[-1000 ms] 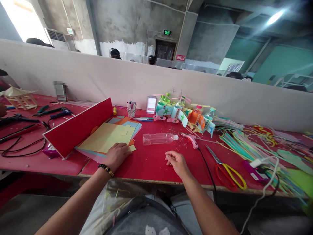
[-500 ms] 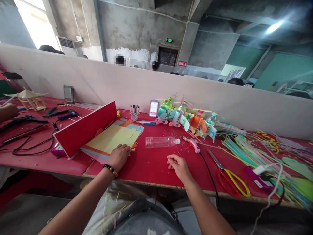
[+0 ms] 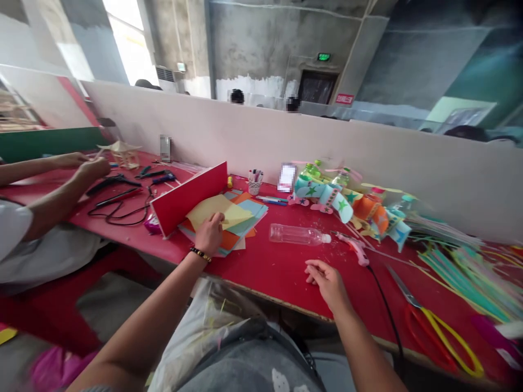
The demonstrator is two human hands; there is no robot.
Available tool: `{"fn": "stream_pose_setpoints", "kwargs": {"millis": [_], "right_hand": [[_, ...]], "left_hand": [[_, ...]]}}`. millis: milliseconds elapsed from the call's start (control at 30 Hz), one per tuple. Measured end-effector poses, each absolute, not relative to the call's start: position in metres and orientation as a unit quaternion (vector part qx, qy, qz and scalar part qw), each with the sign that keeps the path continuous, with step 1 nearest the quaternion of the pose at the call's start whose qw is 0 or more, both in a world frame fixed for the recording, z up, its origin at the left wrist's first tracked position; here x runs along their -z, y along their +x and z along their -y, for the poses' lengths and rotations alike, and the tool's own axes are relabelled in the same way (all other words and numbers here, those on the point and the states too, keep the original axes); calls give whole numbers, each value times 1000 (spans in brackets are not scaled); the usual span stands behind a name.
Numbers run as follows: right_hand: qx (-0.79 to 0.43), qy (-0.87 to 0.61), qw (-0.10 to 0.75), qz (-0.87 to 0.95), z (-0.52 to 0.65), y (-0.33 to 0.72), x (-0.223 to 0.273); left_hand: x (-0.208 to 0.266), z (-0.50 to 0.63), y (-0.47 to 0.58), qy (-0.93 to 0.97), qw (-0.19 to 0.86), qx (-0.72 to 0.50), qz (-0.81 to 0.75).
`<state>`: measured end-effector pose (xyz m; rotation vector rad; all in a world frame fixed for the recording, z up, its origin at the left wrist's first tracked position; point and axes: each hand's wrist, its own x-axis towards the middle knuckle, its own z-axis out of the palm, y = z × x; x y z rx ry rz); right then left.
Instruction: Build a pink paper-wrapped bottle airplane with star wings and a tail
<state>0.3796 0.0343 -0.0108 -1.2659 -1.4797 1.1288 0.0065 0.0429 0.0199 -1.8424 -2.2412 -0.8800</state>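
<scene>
My left hand point(image 3: 209, 235), with a beaded bracelet at the wrist, is closed on the near edge of a yellow sheet of paper point(image 3: 204, 209). The sheet bows upward above a stack of blue and orange paper point(image 3: 229, 239). Over the red tabletop my right hand point(image 3: 324, 277) is empty, its fingers loosely bent and a little apart. Between and beyond my hands a clear plastic bottle point(image 3: 294, 234) lies on its side, white cap to the right. A pink glue gun point(image 3: 355, 249) lies beside the cap. Large scissors point(image 3: 433, 321) with red and yellow handles rest further right.
A red divider point(image 3: 192, 196) stands left of the paper. Behind the bottle are a pen cup point(image 3: 255, 184), a phone point(image 3: 286, 177) and several decorated bottle models point(image 3: 343, 198). Colored strips point(image 3: 469, 277) lie at right. Another person's hands point(image 3: 87, 166) work at the left.
The view has swung left. My left hand has gripped the top yellow sheet and moved it leftward over the stack, uncovering blue and orange paper. My right hand stays much the same.
</scene>
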Motion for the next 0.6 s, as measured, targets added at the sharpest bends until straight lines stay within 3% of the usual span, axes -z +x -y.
{"fn": "stream_pose_setpoints", "kwargs": {"millis": [267, 600], "right_hand": [[-462, -509, 421, 592, -36, 383, 14], [-442, -516, 416, 604, -35, 383, 13]], "left_hand": [[-18, -31, 18, -698, 8, 181, 693], [-27, -43, 47, -667, -71, 128, 731]]}}
